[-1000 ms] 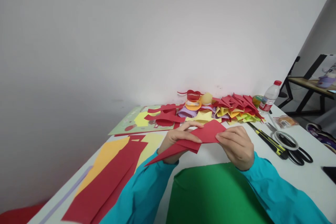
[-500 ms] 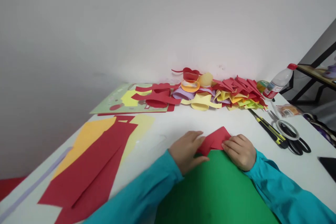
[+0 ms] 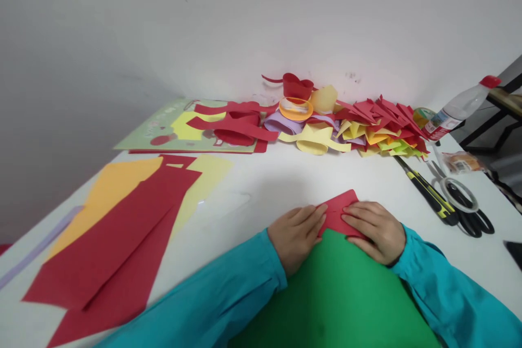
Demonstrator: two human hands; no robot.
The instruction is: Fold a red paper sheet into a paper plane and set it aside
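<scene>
A folded red paper piece (image 3: 338, 211) lies at the far edge of a green sheet (image 3: 338, 293) on the white table (image 3: 285, 179). My left hand (image 3: 297, 234) lies flat on the left part of the red piece, fingers stretched out and together. My right hand (image 3: 373, 231) presses on its right part, fingers flat and pointing left. Both arms wear teal sleeves. Most of the red piece is hidden under my hands.
Red, orange and yellow paper sheets (image 3: 118, 228) lie at the left. Paper scraps and folded pieces (image 3: 326, 119) are heaped along the wall. A utility knife (image 3: 428, 193), scissors (image 3: 465, 212), a tape ring (image 3: 460, 196) and a water bottle (image 3: 460, 106) are at the right.
The red paper was held up in both hands; it now lies pressed flat on the green sheet's edge. The view has tipped downward.
</scene>
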